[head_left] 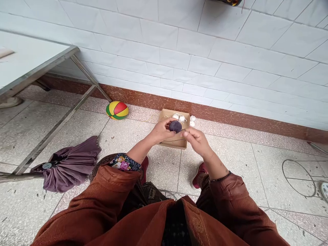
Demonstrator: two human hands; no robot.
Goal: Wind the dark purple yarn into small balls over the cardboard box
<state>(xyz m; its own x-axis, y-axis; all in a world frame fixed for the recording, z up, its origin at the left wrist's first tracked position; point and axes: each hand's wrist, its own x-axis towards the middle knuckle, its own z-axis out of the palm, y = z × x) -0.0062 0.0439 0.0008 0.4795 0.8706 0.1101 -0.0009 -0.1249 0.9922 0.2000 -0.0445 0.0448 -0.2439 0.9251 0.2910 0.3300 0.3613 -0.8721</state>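
Left hand (161,132) cups a round dark-purple yarn ball (175,126) while, at its four o'clock, the right hand (196,138) seemingly pinches its dark strand (180,131), likely winding, needing steady tension next.

Yarn ball (175,126) in the person's left hand (161,132) over a box (176,145), right hand (196,140) beside it, wall (153,51) behind, play ball (117,110) left of box, table (33,56) farther left

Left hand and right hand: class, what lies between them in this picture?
The head view shows a dark yarn ball, held in the left hand, next to the right hand.
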